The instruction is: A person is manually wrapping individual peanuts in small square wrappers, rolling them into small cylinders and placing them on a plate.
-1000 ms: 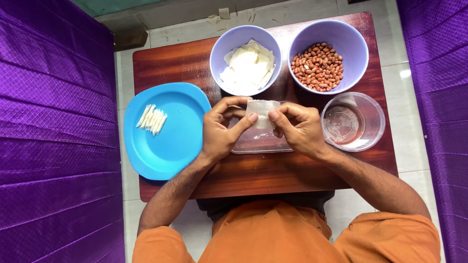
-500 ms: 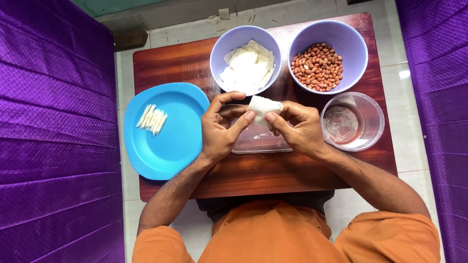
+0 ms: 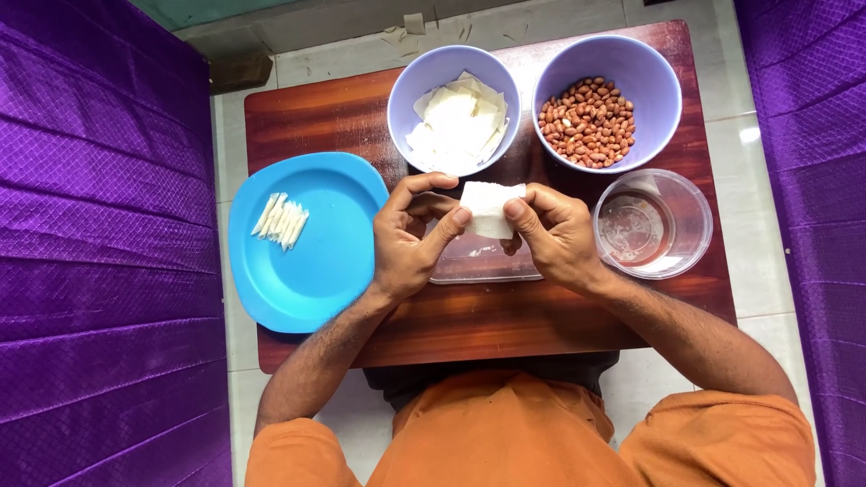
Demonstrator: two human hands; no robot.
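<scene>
Here, seen from above, line by line:

Left hand: the left hand [image 3: 410,236] is curled over the middle of the table; its thumb and forefinger pinch the left edge of the white wrapper sheet [image 3: 488,207]; the other fingers arch above it.

Right hand: the right hand [image 3: 552,236] is closed on the same sheet from the right; its thumb presses the sheet's right edge; whether anything lies inside the fold cannot be told.

White wrapper sheet: held up between both hands, partly folded, just in front of the bowl of white sheets [image 3: 456,117]; it hangs over the clear shallow tray [image 3: 483,263], which lies flat under the hands.

Bowl of white sheets: pale purple, at the far middle; a loose stack of white squares lies in it.

Bowl of peanuts [image 3: 604,99]: pale purple, far right, just beside the other bowl; red-brown nuts fill its bottom.

Clear round bowl [image 3: 651,223]: to the right of the right hand; it looks to hold a clear liquid.

Blue plate [image 3: 325,261]: at the left edge of the wooden table [image 3: 307,113]; a short row of white rolled pieces [image 3: 280,219] lies on its far left part, well apart from the hands.
</scene>
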